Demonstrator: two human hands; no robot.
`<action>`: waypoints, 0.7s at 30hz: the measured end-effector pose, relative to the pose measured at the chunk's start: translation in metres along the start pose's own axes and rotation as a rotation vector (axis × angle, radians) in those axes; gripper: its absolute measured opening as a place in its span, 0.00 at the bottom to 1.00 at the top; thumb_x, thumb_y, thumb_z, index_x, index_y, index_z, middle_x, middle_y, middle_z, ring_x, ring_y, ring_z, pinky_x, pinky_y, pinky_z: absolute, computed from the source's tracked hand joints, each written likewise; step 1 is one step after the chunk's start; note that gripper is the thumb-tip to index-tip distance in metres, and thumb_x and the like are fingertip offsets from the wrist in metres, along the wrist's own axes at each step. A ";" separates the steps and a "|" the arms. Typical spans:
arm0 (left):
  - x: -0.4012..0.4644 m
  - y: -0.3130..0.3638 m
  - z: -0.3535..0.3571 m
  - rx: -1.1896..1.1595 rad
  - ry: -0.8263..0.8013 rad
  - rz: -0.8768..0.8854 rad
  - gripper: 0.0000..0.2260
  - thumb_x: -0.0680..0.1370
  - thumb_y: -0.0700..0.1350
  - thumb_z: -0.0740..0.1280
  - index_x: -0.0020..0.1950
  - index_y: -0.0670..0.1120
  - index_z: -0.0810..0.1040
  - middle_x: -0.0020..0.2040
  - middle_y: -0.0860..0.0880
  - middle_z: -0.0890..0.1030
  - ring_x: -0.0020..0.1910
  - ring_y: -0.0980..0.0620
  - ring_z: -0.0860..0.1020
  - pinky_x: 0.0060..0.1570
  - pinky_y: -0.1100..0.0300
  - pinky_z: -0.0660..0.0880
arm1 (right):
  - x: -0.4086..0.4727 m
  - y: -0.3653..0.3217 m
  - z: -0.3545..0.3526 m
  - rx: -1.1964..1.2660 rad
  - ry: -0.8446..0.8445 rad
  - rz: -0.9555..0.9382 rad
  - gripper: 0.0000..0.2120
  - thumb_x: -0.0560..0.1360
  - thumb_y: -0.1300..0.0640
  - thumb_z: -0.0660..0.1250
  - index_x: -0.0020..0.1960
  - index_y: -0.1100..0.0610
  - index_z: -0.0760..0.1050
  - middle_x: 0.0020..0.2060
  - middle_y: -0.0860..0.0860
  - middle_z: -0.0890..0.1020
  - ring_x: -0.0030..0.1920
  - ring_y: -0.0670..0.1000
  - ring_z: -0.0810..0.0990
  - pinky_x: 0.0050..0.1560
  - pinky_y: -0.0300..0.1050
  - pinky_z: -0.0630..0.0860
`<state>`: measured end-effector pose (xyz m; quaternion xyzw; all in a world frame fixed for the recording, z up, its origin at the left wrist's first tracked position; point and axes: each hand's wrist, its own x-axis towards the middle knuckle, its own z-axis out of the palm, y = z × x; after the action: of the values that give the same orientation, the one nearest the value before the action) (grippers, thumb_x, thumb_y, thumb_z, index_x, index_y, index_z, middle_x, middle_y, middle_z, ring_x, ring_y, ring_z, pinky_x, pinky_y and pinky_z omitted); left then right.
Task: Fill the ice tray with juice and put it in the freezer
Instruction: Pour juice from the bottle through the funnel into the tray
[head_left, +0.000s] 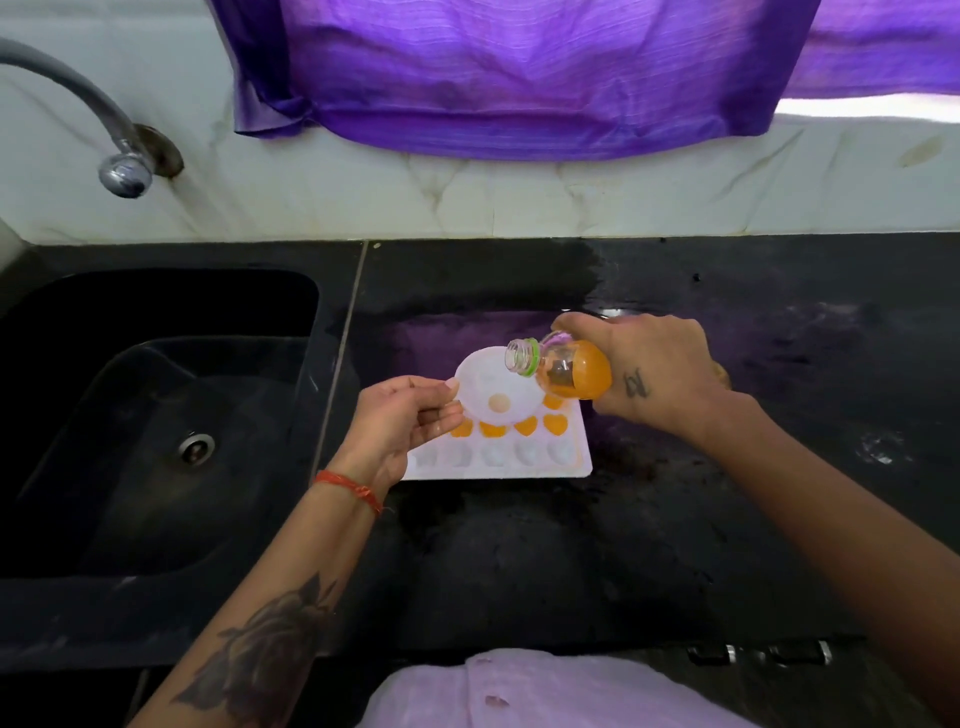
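Head view: white ice tray (571, 462) flat on black surface (519, 545), just R of sink (156, 389). Mid-row hearts hold orange juice, near row pale. L hand (400, 421), grip pinching rim of white funnel (483, 379) above tray. R hand (649, 364), grip wrapped round tilted juice bottle (566, 369), mouth over funnel.

I am wearing a red thread bracelet (349, 490) around my left wrist, and a large dark rose tattoo (260, 657) is running along that bare forearm. My right hand (655, 367) is carrying a small dark tattoo (637, 384) on its back (too blurred to read). A pale lilac buttoned shirt (540, 691) is covering my front.
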<state>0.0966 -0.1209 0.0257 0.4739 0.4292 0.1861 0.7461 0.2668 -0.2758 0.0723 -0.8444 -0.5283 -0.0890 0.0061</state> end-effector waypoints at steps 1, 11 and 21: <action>-0.002 0.002 -0.007 -0.002 0.014 0.006 0.01 0.71 0.34 0.70 0.40 0.37 0.79 0.27 0.47 0.82 0.27 0.54 0.82 0.28 0.66 0.78 | 0.003 -0.005 0.000 -0.005 -0.002 -0.018 0.26 0.70 0.45 0.69 0.65 0.40 0.63 0.45 0.48 0.81 0.45 0.55 0.80 0.36 0.42 0.64; -0.016 0.010 -0.087 -0.045 0.168 0.026 0.02 0.73 0.33 0.67 0.41 0.37 0.78 0.27 0.48 0.83 0.26 0.56 0.81 0.27 0.67 0.77 | 0.027 -0.055 0.001 0.015 -0.021 -0.110 0.34 0.65 0.48 0.72 0.67 0.40 0.62 0.47 0.48 0.81 0.48 0.56 0.79 0.37 0.43 0.64; -0.016 -0.002 -0.115 -0.097 0.187 -0.045 0.01 0.72 0.33 0.69 0.41 0.37 0.78 0.27 0.47 0.82 0.26 0.55 0.81 0.27 0.67 0.77 | 0.035 -0.084 0.008 -0.004 -0.080 -0.164 0.34 0.66 0.51 0.71 0.67 0.40 0.61 0.47 0.48 0.80 0.47 0.56 0.79 0.35 0.42 0.63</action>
<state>-0.0065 -0.0696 0.0097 0.4081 0.4980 0.2332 0.7287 0.2080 -0.2064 0.0625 -0.8011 -0.5953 -0.0564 -0.0237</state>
